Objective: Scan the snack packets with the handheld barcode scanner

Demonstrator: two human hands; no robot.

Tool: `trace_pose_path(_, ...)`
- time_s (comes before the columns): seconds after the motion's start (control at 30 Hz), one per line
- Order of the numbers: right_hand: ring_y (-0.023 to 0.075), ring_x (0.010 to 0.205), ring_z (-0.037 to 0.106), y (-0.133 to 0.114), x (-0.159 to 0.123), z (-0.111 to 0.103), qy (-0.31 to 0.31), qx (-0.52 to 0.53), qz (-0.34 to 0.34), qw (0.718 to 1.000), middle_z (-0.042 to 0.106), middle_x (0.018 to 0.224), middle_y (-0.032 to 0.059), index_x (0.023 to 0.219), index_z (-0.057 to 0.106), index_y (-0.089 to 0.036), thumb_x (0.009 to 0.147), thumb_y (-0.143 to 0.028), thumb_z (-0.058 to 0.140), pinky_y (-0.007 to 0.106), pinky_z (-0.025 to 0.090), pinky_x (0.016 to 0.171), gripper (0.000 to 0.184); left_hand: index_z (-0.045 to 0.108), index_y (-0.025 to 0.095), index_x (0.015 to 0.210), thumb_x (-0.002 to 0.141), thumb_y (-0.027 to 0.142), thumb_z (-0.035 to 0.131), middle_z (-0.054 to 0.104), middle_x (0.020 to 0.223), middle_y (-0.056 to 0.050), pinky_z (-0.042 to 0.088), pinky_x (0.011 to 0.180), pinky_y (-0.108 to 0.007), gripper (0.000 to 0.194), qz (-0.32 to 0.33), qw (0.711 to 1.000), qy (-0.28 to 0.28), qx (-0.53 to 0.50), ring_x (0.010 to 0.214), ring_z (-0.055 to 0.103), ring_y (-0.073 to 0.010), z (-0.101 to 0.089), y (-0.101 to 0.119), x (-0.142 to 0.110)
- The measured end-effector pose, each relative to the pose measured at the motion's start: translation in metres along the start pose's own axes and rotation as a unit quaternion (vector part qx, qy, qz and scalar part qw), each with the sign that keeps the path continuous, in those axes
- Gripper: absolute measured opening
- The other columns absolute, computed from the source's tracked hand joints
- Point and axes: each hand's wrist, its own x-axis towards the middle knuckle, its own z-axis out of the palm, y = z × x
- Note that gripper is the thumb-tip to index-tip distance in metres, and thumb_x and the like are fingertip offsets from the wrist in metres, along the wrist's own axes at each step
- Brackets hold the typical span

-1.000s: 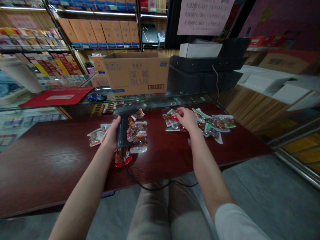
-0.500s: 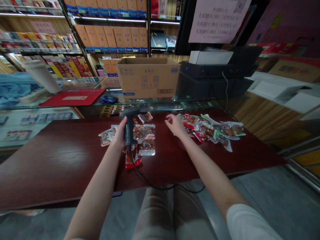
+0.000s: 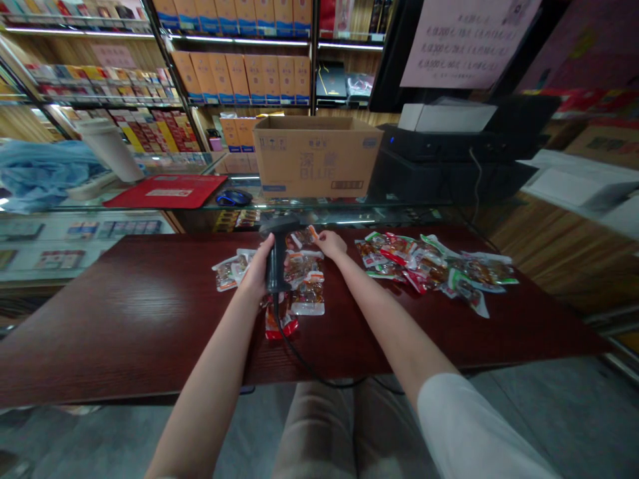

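Observation:
My left hand [image 3: 260, 269] is wrapped round the handle of a black barcode scanner [image 3: 276, 263], held upright with its head pointing away to the right. My right hand [image 3: 332, 245] pinches the orange-striped corner of a small clear snack packet [image 3: 301, 237], just right of the scanner's head. Below it lie more snack packets with orange stripes [image 3: 308, 293], and a red-edged packet [image 3: 281, 326] is partly hidden by the scanner and its cord. Left of my left hand are pale packets [image 3: 227, 273]. A pile of green- and red-edged packets [image 3: 424, 263] lies to the right.
The dark red wooden table [image 3: 164, 332] carries all the packets. Behind it, a glass counter holds a cardboard box [image 3: 319, 159], a computer mouse [image 3: 233, 197], a red mat [image 3: 167, 191] and a white tumbler [image 3: 112, 150]. The scanner cord [image 3: 319, 379] hangs over the table's front edge.
My right hand has moved left from beside the packet pile and now grips the corner of the packet near the scanner. The left hand still holds the scanner; the whole view has shifted slightly.

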Motion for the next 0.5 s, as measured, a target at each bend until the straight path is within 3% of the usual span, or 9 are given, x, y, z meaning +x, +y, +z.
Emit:
trace_pose_path(0.1, 0.0236, 0.091, 0.069, -0.003, -0.005, -0.003, 0.042, 0.029, 0.063, 0.997, 0.070, 0.079, 0.0044, 0.065, 0.054, -0.022, 0.077, -0.022, 0.074, 0.033, 0.050, 0.081, 0.024, 0.067, 0.014, 0.100, 0.085, 0.066, 0.057, 0.054, 0.055, 0.001, 0.038, 0.041, -0.022, 0.055, -0.005, 1.000, -0.002, 0.000, 0.046, 0.050, -0.0118, 0.001, 0.002, -0.001)
trace_pose_path(0.23, 0.0186, 0.072, 0.073, -0.009, -0.017, -0.024, 0.030, 0.142, 0.078, 0.986, 0.068, 0.072, 0.0012, 0.069, 0.049, -0.022, 0.083, -0.023, 0.071, 0.027, 0.054, 0.062, 0.026, 0.066, 0.013, 0.103, 0.085, 0.064, 0.059, 0.053, 0.055, 0.002, 0.039, 0.041, -0.020, 0.054, 0.002, 1.000, -0.003, -0.004, 0.045, 0.050, -0.0109, 0.003, 0.004, -0.002)
trace_pose_path(0.33, 0.0149, 0.063, 0.073, -0.007, -0.036, -0.056, -0.003, 0.280, 0.064, 0.958, 0.069, 0.073, -0.0013, 0.075, 0.046, -0.022, 0.084, -0.026, 0.072, 0.024, 0.056, 0.056, 0.028, 0.066, 0.014, 0.101, 0.085, 0.062, 0.061, 0.052, 0.054, 0.003, 0.039, 0.040, -0.020, 0.051, -0.003, 1.000, -0.006, 0.001, 0.044, 0.050, -0.0106, 0.005, 0.004, -0.003)
trace_pose_path(0.5, 0.0172, 0.072, 0.078, 0.009, -0.084, -0.119, -0.016, 0.392, 0.003, 0.920, 0.068, 0.074, -0.0044, 0.079, 0.049, -0.022, 0.078, -0.035, 0.082, 0.030, 0.063, 0.072, 0.036, 0.065, 0.016, 0.095, 0.081, 0.065, 0.064, 0.054, 0.054, 0.001, 0.040, 0.040, -0.021, 0.051, -0.019, 0.999, -0.048, 0.009, 0.043, 0.049, -0.0113, 0.012, -0.001, -0.007)
